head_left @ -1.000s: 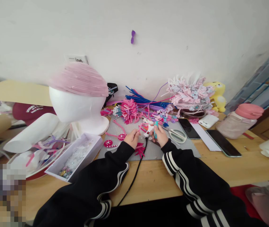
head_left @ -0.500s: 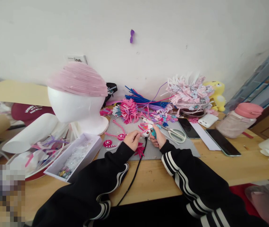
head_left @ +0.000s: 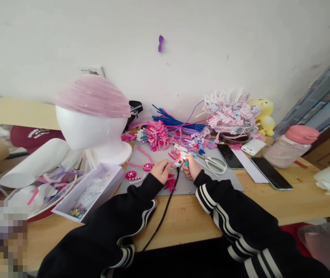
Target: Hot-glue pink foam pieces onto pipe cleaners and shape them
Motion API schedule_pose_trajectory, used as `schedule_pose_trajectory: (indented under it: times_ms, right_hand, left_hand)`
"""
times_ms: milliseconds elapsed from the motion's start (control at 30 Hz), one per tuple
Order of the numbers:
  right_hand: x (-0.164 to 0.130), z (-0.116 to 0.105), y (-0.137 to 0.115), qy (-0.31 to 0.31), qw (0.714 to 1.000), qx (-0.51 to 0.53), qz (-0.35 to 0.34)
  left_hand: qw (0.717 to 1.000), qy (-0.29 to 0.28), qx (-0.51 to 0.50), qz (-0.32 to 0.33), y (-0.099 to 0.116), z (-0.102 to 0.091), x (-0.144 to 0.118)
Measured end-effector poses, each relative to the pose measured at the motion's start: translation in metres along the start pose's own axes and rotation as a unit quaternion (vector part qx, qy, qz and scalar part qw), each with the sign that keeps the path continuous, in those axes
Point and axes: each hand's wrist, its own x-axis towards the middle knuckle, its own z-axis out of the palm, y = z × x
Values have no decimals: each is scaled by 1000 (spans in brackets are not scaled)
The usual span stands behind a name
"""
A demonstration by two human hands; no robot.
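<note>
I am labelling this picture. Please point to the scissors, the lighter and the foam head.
scissors (head_left: 216, 165): head view, on the white handle loops.
lighter (head_left: 186, 163): head view, on the teal body in the right hand (head_left: 192, 168).
foam head (head_left: 89, 131): head view, on the white face below the pink cap.

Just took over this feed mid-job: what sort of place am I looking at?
Most likely a home craft desk for handmade headwear: a foam mannequin head wearing a pink hat, pipe cleaners against the wall, and a box of beads.
</note>
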Motion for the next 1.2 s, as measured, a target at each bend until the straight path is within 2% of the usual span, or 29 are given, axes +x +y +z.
schedule_pose_trajectory:
  times_ms: [100, 400, 567, 767, 1200]
  right_hand:
    - [-2, 1, -2, 35, 998, 32, 39]
    - [-1, -2, 2, -4, 999, 43, 24]
    - [0, -1, 2, -7, 998, 39, 38]
    - [1, -2, 5, -15, 999, 30, 19]
    - [1, -3, 6, -21, 999, 35, 21]
  left_hand:
    - [1000, -11, 2, 2, 1, -1, 1]
    - [1000, -18, 10, 2, 2, -1, 0]
    - [1000, -20, 17, 4, 1, 0, 1]
    - [999, -26, 23, -1, 1, 0, 1]
    - [1000, -24, 20, 5, 2, -1, 1]
